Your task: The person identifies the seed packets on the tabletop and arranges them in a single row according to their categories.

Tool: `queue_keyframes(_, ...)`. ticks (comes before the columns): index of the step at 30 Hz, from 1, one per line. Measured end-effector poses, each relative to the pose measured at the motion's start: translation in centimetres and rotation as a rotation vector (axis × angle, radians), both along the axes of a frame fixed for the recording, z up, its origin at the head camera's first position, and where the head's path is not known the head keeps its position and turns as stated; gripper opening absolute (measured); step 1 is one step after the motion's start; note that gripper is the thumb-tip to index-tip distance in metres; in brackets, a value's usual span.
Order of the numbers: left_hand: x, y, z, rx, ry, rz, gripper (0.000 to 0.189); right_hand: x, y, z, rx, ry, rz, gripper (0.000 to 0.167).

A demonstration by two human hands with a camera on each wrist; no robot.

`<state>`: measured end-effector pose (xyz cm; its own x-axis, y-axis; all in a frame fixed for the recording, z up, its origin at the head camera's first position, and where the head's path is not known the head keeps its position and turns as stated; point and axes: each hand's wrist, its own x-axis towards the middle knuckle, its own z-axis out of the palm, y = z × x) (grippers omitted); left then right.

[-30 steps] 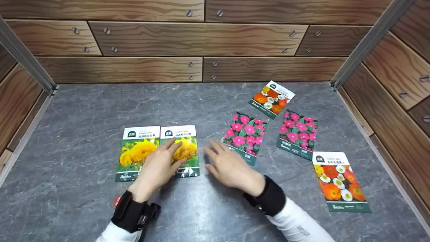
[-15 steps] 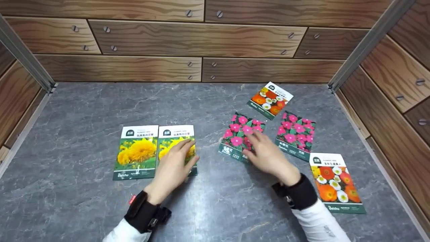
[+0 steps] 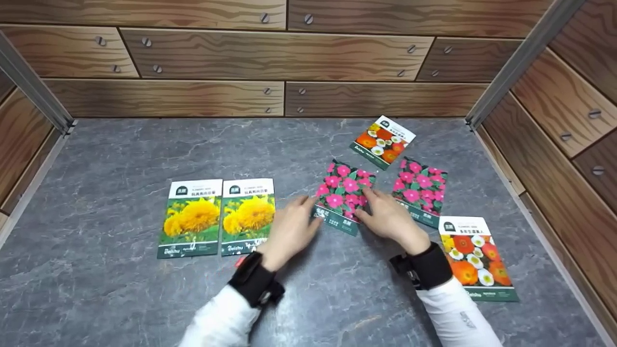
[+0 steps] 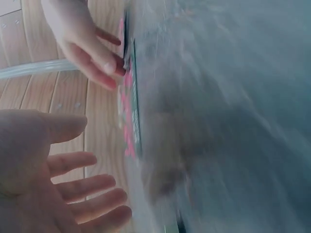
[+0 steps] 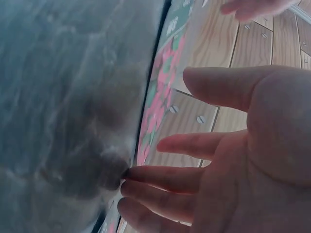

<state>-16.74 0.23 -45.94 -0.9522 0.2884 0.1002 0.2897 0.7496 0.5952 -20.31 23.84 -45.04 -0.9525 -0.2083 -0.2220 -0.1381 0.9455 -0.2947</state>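
A seed packet with pink flowers (image 3: 344,190) lies tilted on the grey tabletop between the two hands. My left hand (image 3: 293,226) is at its left edge, fingers spread and fairly straight in the left wrist view. On its right edge rest the fingers of my right hand (image 3: 390,217), extended rather than curled. Whether the left fingertips touch the packet I cannot tell. Left of the left hand, two seed packets with yellow flowers lie side by side: a left one (image 3: 190,219) and a right one (image 3: 248,207), whose lower right corner is partly covered by the left hand.
A second pink-flower packet (image 3: 422,185) lies right of the right hand. One orange-and-white flower packet (image 3: 383,142) lies behind, another (image 3: 477,258) at the front right. Wood-patterned walls (image 3: 284,55) close the grey tabletop (image 3: 120,299) at back and sides.
My left hand has left the yellow-flower packets and moved right to the pink-flower packet. The right hand has moved right, from that packet's lower left to its right edge. The packet has turned slightly.
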Motion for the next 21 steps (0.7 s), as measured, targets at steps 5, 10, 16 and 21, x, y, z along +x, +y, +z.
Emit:
queue_keyframes(5,-0.7,1.8,-0.3,-0.078,-0.068,-0.013,0.046,0.1,-0.4,0.0,-0.027,0.012,0.006,0.069)
queue_keyframes(10,-0.7,2.2,-0.6,-0.098,-0.053,-0.039,0.040,-0.1,-1.0,0.2,-0.252,-0.053,-0.011,0.072)
queue_keyframes(16,0.0,2.1,-0.9,-0.076,-0.042,-0.049,0.039,-0.9,-0.6,0.7,-0.475,-0.129,-0.162,0.082)
queue_keyframes(21,0.4,2.1,-1.2,-0.074,-0.025,-0.066,0.039,-1.4,0.2,0.7,-0.598,-0.198,-0.262,0.081)
